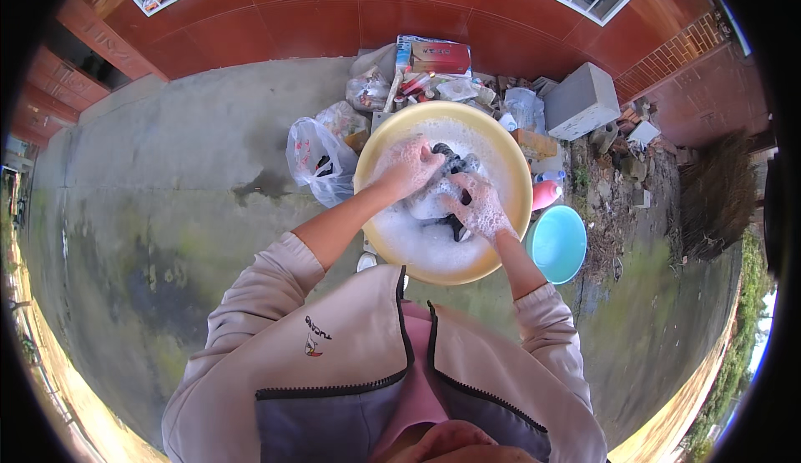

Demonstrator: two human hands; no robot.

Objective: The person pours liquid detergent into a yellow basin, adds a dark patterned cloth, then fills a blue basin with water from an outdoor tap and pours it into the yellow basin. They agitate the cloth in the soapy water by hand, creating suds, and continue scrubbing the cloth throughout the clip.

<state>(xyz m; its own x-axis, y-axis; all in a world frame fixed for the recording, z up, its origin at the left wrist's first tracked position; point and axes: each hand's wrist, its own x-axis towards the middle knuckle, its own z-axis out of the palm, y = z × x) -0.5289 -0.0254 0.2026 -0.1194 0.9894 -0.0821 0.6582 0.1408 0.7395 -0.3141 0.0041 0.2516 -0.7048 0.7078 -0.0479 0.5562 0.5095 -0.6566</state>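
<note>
A yellow plastic basin (441, 273) full of white suds stands right in front of me. In its middle lies a dark, wet cloth item (460, 164), partly buried in foam. My left hand (410, 164), coated in lather, grips the upper left part of this cloth with thumb and fingers. On the other side, my right hand (477, 205) is curled over the foamy bundle and pinches a dark fold of it. Another dark end of cloth (455, 226) pokes out of the suds below the right hand. The rest of the cloth is hidden by foam.
To the right stand a turquoise bucket (557, 244) and a pink bottle (546, 194). A clear plastic bag (319, 159) sits left of the basin. Behind it are a red box (441, 57), assorted litter and a grey block (582, 100) along the red wall (300, 25).
</note>
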